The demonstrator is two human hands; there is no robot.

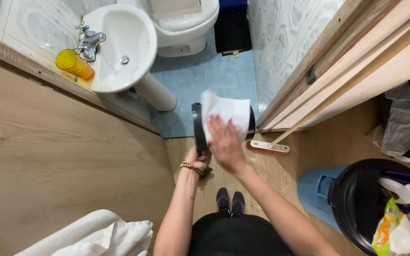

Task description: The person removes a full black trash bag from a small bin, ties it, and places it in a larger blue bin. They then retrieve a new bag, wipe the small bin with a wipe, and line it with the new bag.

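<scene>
The right hand (225,142) lies flat, with fingers spread, on a white paper towel (226,113) and presses it against a round black pan (200,124). The pan is held in the air above the floor, tilted on its side. The left hand (199,159) is closed around the handle at the lower end of the pan; a bead bracelet (191,167) sits on this wrist.

Below the hands, two dark shoes (230,201) stand on the wooden floor (72,161). Just to the right of the pan a broom (272,146) leans along the door frame. Further right stands a blue trash bin (342,199) with a black bag, full of wrappers. Behind the pan is a bathroom with a white sink (119,47), an orange cup (74,64) on its edge, and a toilet (181,23).
</scene>
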